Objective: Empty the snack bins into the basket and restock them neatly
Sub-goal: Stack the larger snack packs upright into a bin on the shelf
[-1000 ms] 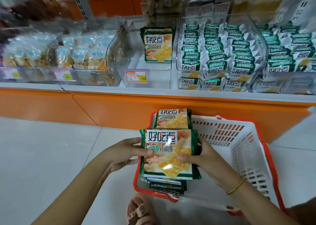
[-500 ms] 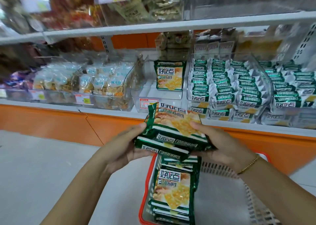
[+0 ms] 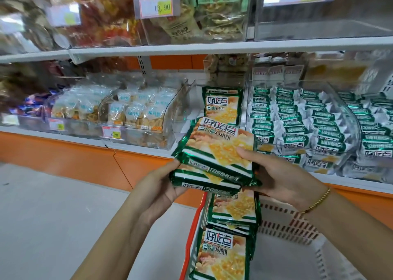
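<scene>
A small stack of green-and-yellow cracker packs [image 3: 219, 152] is held between both hands in front of the lower shelf. My left hand [image 3: 157, 186] grips its left edge from below, and my right hand [image 3: 276, 173] grips its right side with the thumb on top. Behind the stack a clear bin [image 3: 182, 118] holds one same pack standing upright [image 3: 222, 105]. Below my hands, the white basket with an orange rim [image 3: 293, 222] holds more of these packs [image 3: 225, 254] stacked at its left end.
Clear bins of pale snack bags [image 3: 136, 111] stand left of the open bin; bins of small green-and-white packets [image 3: 297, 126] stand to its right. An upper shelf [image 3: 191, 48] carries more bins and price tags. Grey floor [image 3: 53, 216] stretches to the left.
Both hands have lifted the stack of packs out of the basket and up toward the clear bin. The view has tilted upward, showing the upper shelf.
</scene>
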A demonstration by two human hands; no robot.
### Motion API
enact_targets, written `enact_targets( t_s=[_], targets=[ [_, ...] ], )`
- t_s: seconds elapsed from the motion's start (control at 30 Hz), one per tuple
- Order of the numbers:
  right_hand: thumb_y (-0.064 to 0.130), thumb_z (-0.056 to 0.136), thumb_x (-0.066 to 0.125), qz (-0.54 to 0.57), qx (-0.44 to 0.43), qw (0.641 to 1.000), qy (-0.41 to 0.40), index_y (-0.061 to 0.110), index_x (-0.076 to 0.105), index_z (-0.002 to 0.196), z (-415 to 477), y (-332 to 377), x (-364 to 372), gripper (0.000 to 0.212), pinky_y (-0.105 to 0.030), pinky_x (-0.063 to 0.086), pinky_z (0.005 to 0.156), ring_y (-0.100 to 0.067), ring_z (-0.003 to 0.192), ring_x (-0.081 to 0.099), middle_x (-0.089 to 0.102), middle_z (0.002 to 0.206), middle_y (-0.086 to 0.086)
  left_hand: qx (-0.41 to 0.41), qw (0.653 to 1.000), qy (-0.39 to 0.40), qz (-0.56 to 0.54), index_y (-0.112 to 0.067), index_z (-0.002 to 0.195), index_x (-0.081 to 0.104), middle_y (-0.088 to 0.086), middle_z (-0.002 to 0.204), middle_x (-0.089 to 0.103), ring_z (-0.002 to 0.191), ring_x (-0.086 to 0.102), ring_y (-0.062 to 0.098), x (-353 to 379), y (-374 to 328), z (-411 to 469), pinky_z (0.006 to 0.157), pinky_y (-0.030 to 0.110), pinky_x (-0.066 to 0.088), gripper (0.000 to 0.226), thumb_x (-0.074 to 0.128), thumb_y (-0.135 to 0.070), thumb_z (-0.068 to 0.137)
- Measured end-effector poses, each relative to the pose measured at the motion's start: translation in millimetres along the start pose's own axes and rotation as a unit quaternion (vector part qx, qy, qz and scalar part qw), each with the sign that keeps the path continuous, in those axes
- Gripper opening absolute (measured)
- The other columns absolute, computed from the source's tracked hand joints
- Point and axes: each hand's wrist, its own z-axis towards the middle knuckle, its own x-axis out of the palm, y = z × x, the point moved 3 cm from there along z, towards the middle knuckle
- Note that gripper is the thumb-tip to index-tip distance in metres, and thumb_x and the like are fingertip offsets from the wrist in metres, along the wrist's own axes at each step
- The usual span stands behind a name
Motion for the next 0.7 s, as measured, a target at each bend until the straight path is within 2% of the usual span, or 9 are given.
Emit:
enact_targets(
  t_s=[0.07, 0.13, 0.23, 0.33, 0.47, 0.53, 0.63, 0.67, 0.7],
  targets=[
    [0.031, 0.074, 0.073, -0.016, -0.014, 1.000, 0.011, 0.009, 0.069, 0.112, 2.6, 7.2, 5.2, 0.044, -0.037, 0.058, 0.079, -0.025, 0.100, 0.068, 0.070, 0.112, -0.011, 0.030, 0.997, 0.007, -0.069, 0.003, 0.111, 0.059, 0.022, 0.108, 0.069, 0.094, 0.070, 0.027, 6.4, 0.4, 4.2, 0.077, 0.040, 0.058, 0.041, 0.055, -0.025, 0.081],
    [0.031, 0.071, 0.075, 0.022, -0.024, 0.999, 0.005, 0.007, 0.069, 0.110, 6.8, 12.6, 10.5, 0.046, -0.039, 0.058, 0.078, -0.026, 0.100, 0.068, 0.071, 0.110, -0.013, 0.068, 0.988, 0.010, -0.135, 0.004, 0.124, 0.051, 0.021, 0.117, 0.066, 0.108, 0.065, 0.026, 13.6, 1.4, 8.6, 0.087, 0.040, 0.053, 0.062, 0.058, -0.038, 0.078],
    [0.032, 0.071, 0.075, 0.044, -0.054, 0.997, -0.025, 0.008, 0.069, 0.106, 11.9, 18.1, 21.4, 0.043, -0.044, 0.058, 0.082, -0.026, 0.095, 0.070, 0.073, 0.102, -0.012, 0.117, 0.991, 0.016, -0.061, -0.007, 0.131, 0.052, 0.013, 0.120, 0.066, 0.111, 0.064, 0.023, 31.0, 7.7, 16.1, 0.084, 0.036, 0.057, 0.082, 0.083, -0.042, 0.063],
    [0.037, 0.078, 0.072, -0.022, -0.097, 0.994, -0.044, 0.011, 0.071, 0.096, 16.1, 23.7, 34.4, 0.032, -0.039, 0.056, 0.082, -0.020, 0.085, 0.072, 0.075, 0.091, -0.005, 0.146, 0.988, -0.054, -0.007, -0.011, 0.127, 0.055, 0.009, 0.110, 0.071, 0.096, 0.070, 0.022, 43.7, 12.4, 21.8, 0.073, 0.034, 0.059, 0.073, 0.085, -0.027, 0.063],
    [0.046, 0.081, 0.067, -0.147, -0.126, 0.981, -0.033, 0.012, 0.063, 0.085, 18.6, 36.8, 43.0, 0.034, -0.023, 0.053, 0.073, -0.003, 0.072, 0.070, 0.075, 0.084, 0.002, 0.165, 0.980, -0.106, -0.021, -0.009, 0.119, 0.061, 0.008, 0.103, 0.073, 0.093, 0.071, 0.023, 46.9, 3.5, 33.2, 0.080, 0.040, 0.057, 0.069, 0.074, -0.036, 0.058],
    [0.055, 0.080, 0.061, -0.240, -0.111, 0.964, -0.024, 0.010, 0.059, 0.091, 16.6, 49.8, 35.6, 0.046, -0.023, 0.056, 0.073, -0.004, 0.076, 0.069, 0.070, 0.091, 0.002, 0.153, 0.982, -0.110, -0.016, -0.011, 0.109, 0.064, 0.008, 0.098, 0.074, 0.089, 0.071, 0.022, 45.5, -0.2, 39.1, 0.079, 0.040, 0.057, 0.056, 0.072, -0.038, 0.060],
    [0.068, 0.076, 0.049, -0.350, -0.129, 0.927, -0.029, 0.008, 0.059, 0.118, 19.7, 87.7, 15.6, 0.074, -0.036, 0.056, 0.082, -0.029, 0.104, 0.062, 0.061, 0.125, -0.013, 0.104, 0.989, -0.100, -0.032, -0.012, 0.101, 0.063, 0.007, 0.088, 0.074, 0.081, 0.068, 0.023, 38.3, -3.2, 49.8, 0.074, 0.039, 0.058, 0.039, 0.065, -0.040, 0.074],
    [0.069, 0.076, 0.047, -0.370, -0.137, 0.918, -0.034, 0.010, 0.058, 0.119, 24.8, 103.0, 10.6, 0.074, -0.034, 0.053, 0.083, -0.031, 0.110, 0.058, 0.055, 0.134, -0.014, 0.089, 0.992, -0.085, -0.038, -0.011, 0.105, 0.062, 0.008, 0.093, 0.073, 0.084, 0.067, 0.025, 36.7, -5.0, 51.8, 0.073, 0.039, 0.059, 0.041, 0.063, -0.040, 0.076],
    [0.068, 0.075, 0.047, -0.379, -0.131, 0.916, -0.015, 0.015, 0.056, 0.116, 31.6, 116.8, 8.7, 0.069, -0.029, 0.050, 0.086, -0.026, 0.112, 0.056, 0.054, 0.134, -0.005, 0.080, 0.994, -0.068, -0.038, -0.010, 0.109, 0.061, 0.011, 0.099, 0.073, 0.088, 0.066, 0.027, 35.1, -7.0, 53.7, 0.072, 0.039, 0.059, 0.046, 0.062, -0.042, 0.075]
  ],
)
